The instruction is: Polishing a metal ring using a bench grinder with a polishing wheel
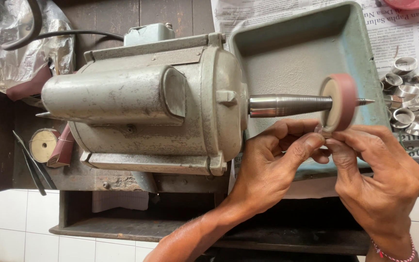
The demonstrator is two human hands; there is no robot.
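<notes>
A grey bench motor [141, 102] lies across the workbench, its tapered steel spindle [289, 105] pointing right. A pinkish-red buffing wheel [339, 102] sits on the spindle and looks blurred. Both hands meet just under the wheel. My left hand [272, 165] and my right hand [379, 174] pinch a small silver ring [324, 130] together and press it against the wheel's lower edge. Fingers hide most of the ring.
A green metal tray [297, 48] sits behind the wheel. Several silver rings [415, 104] are piled on newspaper at the right. A crumpled plastic sheet [10, 34] and black cable lie at top left. A spare round wheel [43, 144] and tweezers rest left of the motor base.
</notes>
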